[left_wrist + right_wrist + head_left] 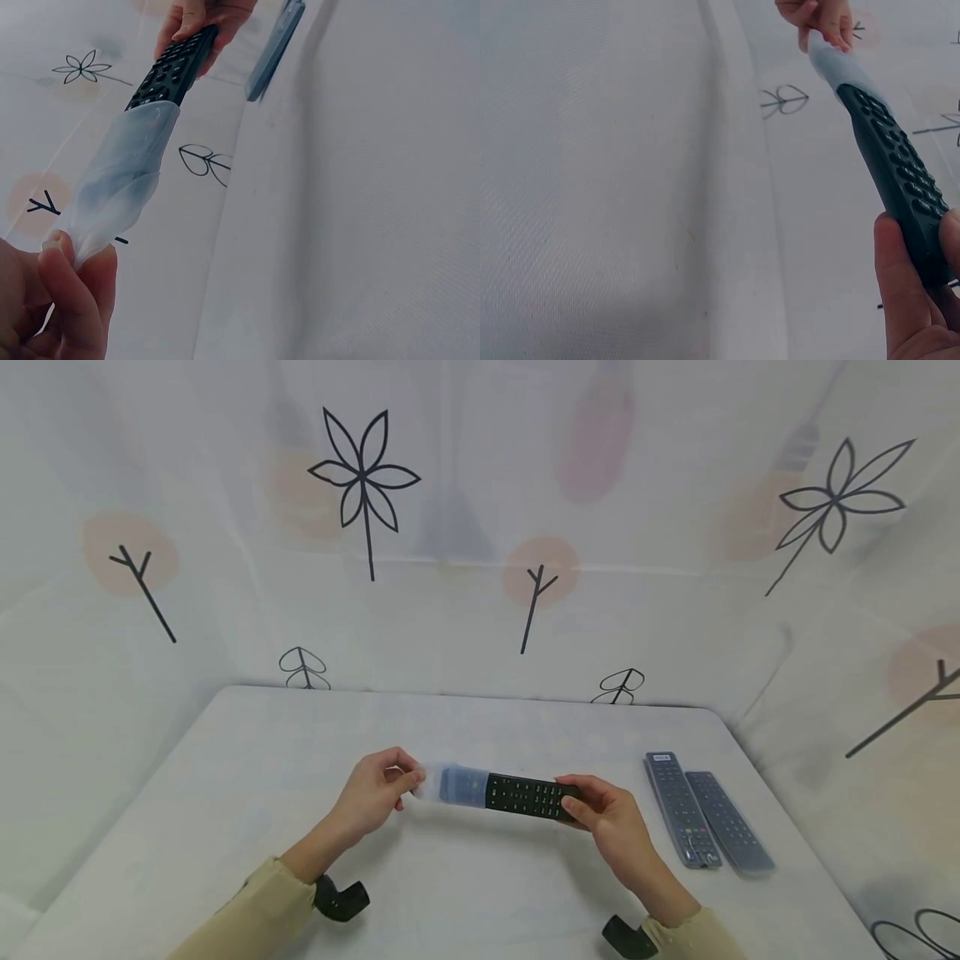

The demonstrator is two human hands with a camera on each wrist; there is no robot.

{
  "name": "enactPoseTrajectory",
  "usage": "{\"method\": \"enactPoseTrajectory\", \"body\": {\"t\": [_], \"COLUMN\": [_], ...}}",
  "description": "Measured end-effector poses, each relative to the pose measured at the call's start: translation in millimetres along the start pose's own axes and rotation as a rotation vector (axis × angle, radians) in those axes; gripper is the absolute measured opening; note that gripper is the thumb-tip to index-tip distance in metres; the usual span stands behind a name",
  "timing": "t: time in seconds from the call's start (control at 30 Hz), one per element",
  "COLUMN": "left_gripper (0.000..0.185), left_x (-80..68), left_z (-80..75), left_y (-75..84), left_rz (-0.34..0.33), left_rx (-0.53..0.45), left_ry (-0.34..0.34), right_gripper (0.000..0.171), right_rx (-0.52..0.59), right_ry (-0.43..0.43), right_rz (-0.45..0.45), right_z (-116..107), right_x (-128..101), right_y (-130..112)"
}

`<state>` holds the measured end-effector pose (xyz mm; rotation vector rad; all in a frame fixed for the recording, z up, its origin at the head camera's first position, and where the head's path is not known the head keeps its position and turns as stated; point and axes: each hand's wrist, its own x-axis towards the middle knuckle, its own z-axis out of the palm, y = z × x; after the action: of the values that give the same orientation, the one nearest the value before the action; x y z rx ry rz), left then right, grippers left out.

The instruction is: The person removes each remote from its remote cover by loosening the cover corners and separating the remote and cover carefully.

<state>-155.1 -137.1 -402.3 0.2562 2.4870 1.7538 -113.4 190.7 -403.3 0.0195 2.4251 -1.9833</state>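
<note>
A black remote control (525, 795) is held level above the table, its keys facing up. My right hand (611, 822) grips its right end, thumb on the keypad side and fingers beneath. A translucent plastic sleeve (465, 785) covers the remote's left part. The sleeve's loose end is pinched between thumb and fingers of my left hand (378, 797). In the left wrist view the sleeve (120, 172) looks crumpled and narrows toward the pinching fingertips. The right wrist view shows the remote's bare half (896, 165) sticking out of the sleeve.
Two more remotes lie side by side at the table's right, a longer one (682, 810) and another remote (730, 822), both in clear sleeves. The white table (300, 735) meets a patterned curtain (450, 627) behind. A black wrist mount (341, 900) sits on the left wrist.
</note>
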Motion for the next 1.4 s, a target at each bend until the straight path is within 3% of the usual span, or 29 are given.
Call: {"method": "enactPoseTrajectory", "body": {"t": [0.73,1.4], "left_gripper": [0.005,0.005], "left_x": [-3.2,-4.8], "left_z": [-3.7,-8.9], "left_y": [-5.3,-8.2], "left_rz": [-0.029,-0.005], "left_rx": [-0.011,-0.01], "left_ry": [-0.004,-0.006], "right_gripper": [0.03,0.032], "right_rx": [-0.019,-0.032], "right_ry": [0.0,0.0], "right_rz": [0.003,0.035], "right_z": [-1.8,-3.6], "right_x": [-1.3,0.2], "right_y": [1.0,0.2]}}
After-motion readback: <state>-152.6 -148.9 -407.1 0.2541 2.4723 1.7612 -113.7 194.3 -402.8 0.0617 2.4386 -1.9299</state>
